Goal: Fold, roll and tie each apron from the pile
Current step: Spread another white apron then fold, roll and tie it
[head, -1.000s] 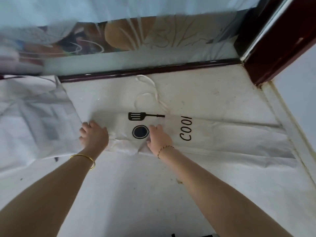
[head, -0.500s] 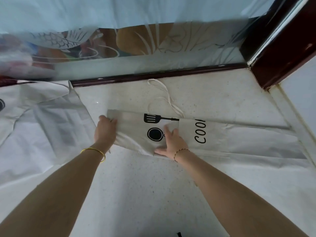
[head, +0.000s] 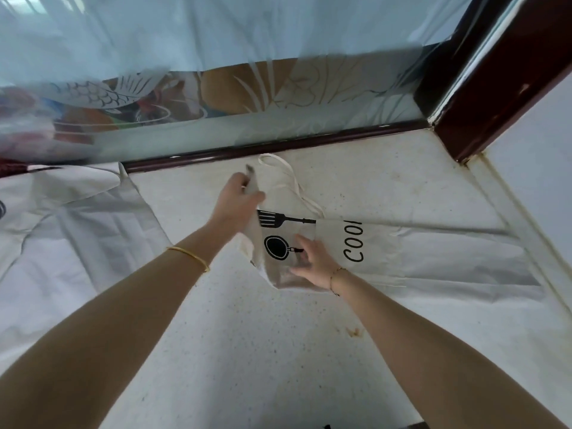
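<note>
Apron [head: 387, 243] folded into a long strip running left to right; left hand [head: 236, 202] lifts its pinched end, right hand [head: 312, 258] pressing flat, fingers spread.

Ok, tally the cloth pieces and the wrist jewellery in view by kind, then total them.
Cream fabric aprons: 2, the folded printed apron in the left hand's grip with the right hand pressing it, and the spread-out pile apron.
Gold bangle: 1.
Thin gold chain bracelet: 1.
Total: 4.
</note>
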`<state>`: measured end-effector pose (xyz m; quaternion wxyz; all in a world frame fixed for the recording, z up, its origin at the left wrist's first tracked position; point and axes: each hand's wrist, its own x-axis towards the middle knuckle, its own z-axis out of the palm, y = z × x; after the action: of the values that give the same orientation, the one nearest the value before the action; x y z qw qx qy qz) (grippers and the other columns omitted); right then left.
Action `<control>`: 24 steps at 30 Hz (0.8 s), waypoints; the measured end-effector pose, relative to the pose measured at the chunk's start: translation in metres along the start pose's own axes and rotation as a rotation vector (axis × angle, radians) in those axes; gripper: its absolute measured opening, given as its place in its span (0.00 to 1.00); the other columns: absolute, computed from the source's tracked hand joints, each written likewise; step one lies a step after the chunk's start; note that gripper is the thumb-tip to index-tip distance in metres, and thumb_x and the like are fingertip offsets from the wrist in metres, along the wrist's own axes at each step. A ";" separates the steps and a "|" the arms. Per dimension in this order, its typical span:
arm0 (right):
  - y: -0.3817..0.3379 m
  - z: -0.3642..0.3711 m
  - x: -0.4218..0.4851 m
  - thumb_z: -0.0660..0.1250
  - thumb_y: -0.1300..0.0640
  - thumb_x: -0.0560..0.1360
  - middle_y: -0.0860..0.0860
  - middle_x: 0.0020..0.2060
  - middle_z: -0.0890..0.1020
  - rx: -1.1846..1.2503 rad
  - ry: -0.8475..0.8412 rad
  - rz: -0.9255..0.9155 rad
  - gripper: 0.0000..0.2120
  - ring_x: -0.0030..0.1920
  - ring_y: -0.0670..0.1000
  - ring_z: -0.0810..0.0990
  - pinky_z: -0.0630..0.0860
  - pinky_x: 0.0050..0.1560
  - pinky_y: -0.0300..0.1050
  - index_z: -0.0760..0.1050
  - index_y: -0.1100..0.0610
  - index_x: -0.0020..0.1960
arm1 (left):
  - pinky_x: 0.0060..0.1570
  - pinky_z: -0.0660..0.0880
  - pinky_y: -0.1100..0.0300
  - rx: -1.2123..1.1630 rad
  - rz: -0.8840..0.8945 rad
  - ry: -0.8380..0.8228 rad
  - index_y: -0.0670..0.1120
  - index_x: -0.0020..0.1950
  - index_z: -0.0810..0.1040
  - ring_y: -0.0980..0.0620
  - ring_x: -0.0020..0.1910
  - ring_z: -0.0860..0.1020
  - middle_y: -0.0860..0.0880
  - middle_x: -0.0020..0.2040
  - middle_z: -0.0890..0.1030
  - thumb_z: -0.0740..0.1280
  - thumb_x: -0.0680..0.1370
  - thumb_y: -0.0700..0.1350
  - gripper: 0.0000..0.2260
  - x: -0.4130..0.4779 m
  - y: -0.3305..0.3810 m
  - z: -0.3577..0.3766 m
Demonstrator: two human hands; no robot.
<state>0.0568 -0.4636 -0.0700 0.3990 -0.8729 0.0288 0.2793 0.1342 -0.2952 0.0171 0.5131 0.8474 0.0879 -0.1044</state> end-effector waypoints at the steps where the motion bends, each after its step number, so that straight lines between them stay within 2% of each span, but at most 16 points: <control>1: 0.003 -0.008 -0.007 0.65 0.55 0.78 0.56 0.59 0.71 0.249 -0.003 0.027 0.28 0.47 0.50 0.75 0.78 0.50 0.47 0.58 0.53 0.74 | 0.42 0.75 0.54 -0.006 0.042 -0.052 0.43 0.61 0.71 0.46 0.45 0.76 0.47 0.48 0.76 0.65 0.74 0.39 0.15 -0.006 0.012 0.017; 3: 0.009 -0.028 -0.021 0.60 0.55 0.80 0.56 0.54 0.76 0.772 0.078 0.156 0.20 0.45 0.52 0.78 0.79 0.48 0.48 0.65 0.58 0.71 | 0.60 0.72 0.54 0.009 0.137 -0.156 0.45 0.68 0.70 0.49 0.59 0.75 0.48 0.61 0.77 0.65 0.75 0.38 0.22 -0.019 0.030 0.056; 5: 0.019 -0.049 -0.034 0.57 0.49 0.81 0.57 0.51 0.78 1.199 0.192 0.244 0.18 0.48 0.56 0.80 0.79 0.48 0.51 0.71 0.61 0.63 | 0.72 0.60 0.53 0.048 0.231 -0.245 0.48 0.69 0.69 0.56 0.67 0.70 0.55 0.67 0.74 0.64 0.74 0.37 0.23 -0.033 0.041 0.095; 7: 0.037 -0.070 -0.047 0.53 0.42 0.81 0.57 0.48 0.80 1.437 0.303 0.259 0.23 0.48 0.57 0.80 0.77 0.45 0.52 0.75 0.60 0.55 | 0.73 0.55 0.56 0.095 0.263 -0.339 0.48 0.67 0.70 0.57 0.67 0.70 0.56 0.67 0.73 0.63 0.74 0.36 0.22 -0.048 0.051 0.132; 9: 0.057 -0.087 -0.057 0.51 0.37 0.79 0.55 0.40 0.81 1.511 0.403 0.276 0.27 0.41 0.56 0.81 0.76 0.41 0.49 0.75 0.59 0.50 | 0.66 0.64 0.61 0.160 0.261 -0.453 0.43 0.63 0.72 0.52 0.61 0.74 0.50 0.62 0.76 0.63 0.76 0.36 0.16 -0.059 0.055 0.165; 10: 0.067 -0.094 -0.063 0.50 0.36 0.79 0.54 0.35 0.81 1.517 0.428 0.287 0.28 0.36 0.54 0.81 0.76 0.38 0.47 0.75 0.59 0.49 | 0.61 0.69 0.60 0.227 0.265 -0.508 0.42 0.60 0.72 0.50 0.57 0.75 0.47 0.58 0.77 0.64 0.76 0.37 0.13 -0.065 0.056 0.178; 12: 0.086 -0.103 -0.070 0.49 0.34 0.78 0.53 0.31 0.79 1.455 0.474 0.339 0.31 0.29 0.51 0.78 0.75 0.34 0.44 0.76 0.60 0.51 | 0.53 0.73 0.57 0.315 0.272 -0.619 0.41 0.59 0.71 0.47 0.54 0.75 0.44 0.55 0.76 0.64 0.76 0.40 0.12 -0.072 0.054 0.195; 14: 0.098 -0.106 -0.069 0.51 0.33 0.77 0.53 0.33 0.78 1.381 0.513 0.383 0.32 0.31 0.52 0.75 0.73 0.35 0.43 0.78 0.60 0.51 | 0.55 0.74 0.54 0.318 0.325 -0.696 0.40 0.60 0.70 0.46 0.54 0.75 0.43 0.55 0.76 0.61 0.79 0.42 0.12 -0.075 0.052 0.199; 16: 0.103 -0.103 -0.065 0.63 0.34 0.72 0.53 0.27 0.73 1.270 0.534 0.435 0.25 0.30 0.54 0.72 0.72 0.35 0.44 0.79 0.57 0.40 | 0.58 0.71 0.54 0.320 0.493 -0.648 0.38 0.60 0.73 0.46 0.55 0.74 0.41 0.56 0.75 0.58 0.79 0.38 0.11 -0.071 0.049 0.191; 17: 0.106 -0.101 -0.060 0.69 0.36 0.68 0.54 0.26 0.71 1.162 0.539 0.463 0.24 0.32 0.56 0.72 0.72 0.38 0.46 0.77 0.58 0.36 | 0.59 0.70 0.55 0.326 0.569 -0.569 0.37 0.59 0.74 0.46 0.56 0.74 0.41 0.57 0.75 0.58 0.77 0.34 0.12 -0.064 0.046 0.186; 18: 0.106 -0.100 -0.057 0.73 0.40 0.65 0.55 0.29 0.73 1.031 0.516 0.485 0.23 0.37 0.56 0.73 0.72 0.41 0.47 0.77 0.62 0.38 | 0.60 0.69 0.56 0.331 0.618 -0.470 0.37 0.59 0.75 0.45 0.57 0.73 0.40 0.57 0.74 0.57 0.75 0.30 0.15 -0.053 0.042 0.178; 19: 0.103 -0.099 -0.056 0.74 0.45 0.66 0.56 0.35 0.75 0.872 0.507 0.488 0.22 0.41 0.55 0.74 0.71 0.44 0.47 0.77 0.65 0.44 | 0.61 0.67 0.57 0.349 0.616 -0.383 0.37 0.59 0.75 0.44 0.59 0.73 0.40 0.58 0.74 0.57 0.74 0.29 0.16 -0.041 0.036 0.170; 21: 0.099 -0.098 -0.050 0.70 0.56 0.71 0.54 0.43 0.76 0.533 0.516 0.494 0.16 0.46 0.54 0.74 0.70 0.43 0.43 0.74 0.65 0.53 | 0.64 0.66 0.56 0.478 0.552 -0.284 0.39 0.64 0.74 0.44 0.63 0.70 0.41 0.63 0.73 0.57 0.75 0.30 0.18 -0.015 0.022 0.152; 24: 0.097 -0.100 -0.043 0.64 0.59 0.75 0.53 0.44 0.76 0.275 0.603 0.540 0.12 0.48 0.56 0.74 0.68 0.42 0.42 0.71 0.62 0.57 | 0.62 0.68 0.50 0.727 0.433 -0.384 0.45 0.68 0.69 0.45 0.64 0.69 0.45 0.66 0.73 0.57 0.79 0.39 0.17 0.008 0.002 0.136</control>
<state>0.0409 -0.6085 -0.0613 0.3981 -0.8152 0.4088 0.0995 0.1301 -0.4166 -0.0447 0.1999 0.9364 -0.2300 -0.1739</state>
